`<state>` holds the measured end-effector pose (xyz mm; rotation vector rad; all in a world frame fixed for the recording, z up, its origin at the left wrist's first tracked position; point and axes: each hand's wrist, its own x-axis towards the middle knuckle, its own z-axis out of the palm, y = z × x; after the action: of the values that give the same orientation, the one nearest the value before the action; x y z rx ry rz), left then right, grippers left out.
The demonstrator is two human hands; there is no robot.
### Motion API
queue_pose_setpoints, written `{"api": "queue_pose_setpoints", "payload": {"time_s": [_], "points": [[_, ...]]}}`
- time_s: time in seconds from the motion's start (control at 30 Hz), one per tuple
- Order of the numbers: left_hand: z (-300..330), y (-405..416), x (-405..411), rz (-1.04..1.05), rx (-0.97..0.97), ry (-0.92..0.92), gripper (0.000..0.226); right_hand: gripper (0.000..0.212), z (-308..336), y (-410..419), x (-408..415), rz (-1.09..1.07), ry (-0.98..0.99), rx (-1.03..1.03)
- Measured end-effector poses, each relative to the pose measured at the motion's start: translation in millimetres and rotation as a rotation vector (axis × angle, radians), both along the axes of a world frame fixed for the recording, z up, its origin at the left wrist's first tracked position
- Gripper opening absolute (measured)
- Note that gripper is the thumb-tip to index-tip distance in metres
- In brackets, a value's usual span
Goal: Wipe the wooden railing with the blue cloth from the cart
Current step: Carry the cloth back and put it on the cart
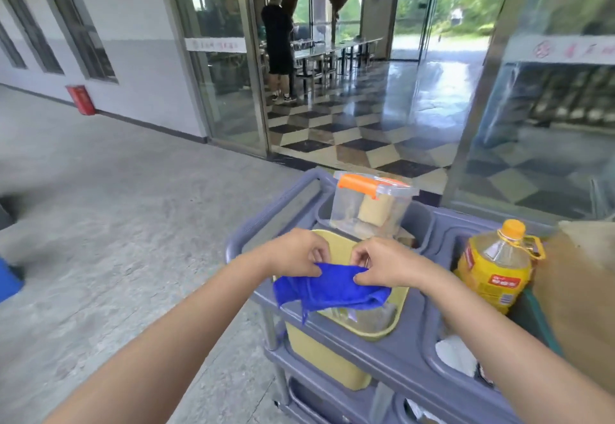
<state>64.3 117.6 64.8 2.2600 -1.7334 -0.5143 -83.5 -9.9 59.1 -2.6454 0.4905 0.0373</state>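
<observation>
Both hands, left hand [299, 252] and right hand [382, 262], pinch the blue cloth [327, 290] over the cart [409, 353], its long axis running 9 to 3 o'clock; no railing shows.

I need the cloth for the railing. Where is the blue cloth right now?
In the head view, the blue cloth hangs low centre, pinched between left hand and right hand, above the yellow bin in the grey cart.
</observation>
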Motion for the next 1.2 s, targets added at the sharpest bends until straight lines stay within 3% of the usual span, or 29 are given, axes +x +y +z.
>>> {"api": "queue_pose_setpoints", "payload": {"time_s": [0.3, 0.63, 0.87, 1.0, 1.2], "points": [[-9.1, -114.3, 16.5, -0.437, -0.027, 0.023, 0.020, 0.015, -5.0, -49.7, -22.5, -0.445, -0.014, -0.015], [-17.1, -174.2, -37.9, -0.847, -0.128, 0.172, 0.015, 0.006, -6.7, -6.9, -88.7, -1.031, -0.079, -0.058], [-47.8, -159.6, -74.4, -0.992, -0.044, 0.090, 0.014, 0.005, -35.5, 21.7, -115.3, -1.103, 0.094, -0.060], [-74.6, -148.4, -77.2, -0.986, 0.012, 0.105, 0.017, 0.024, -63.7, 34.9, -116.0, -1.074, 0.114, 0.004], [-88.5, -146.2, -79.2, -0.922, 0.122, 0.198, 0.017, 0.011, -81.0, 39.6, -123.7, -1.090, 0.059, 0.110]]}}
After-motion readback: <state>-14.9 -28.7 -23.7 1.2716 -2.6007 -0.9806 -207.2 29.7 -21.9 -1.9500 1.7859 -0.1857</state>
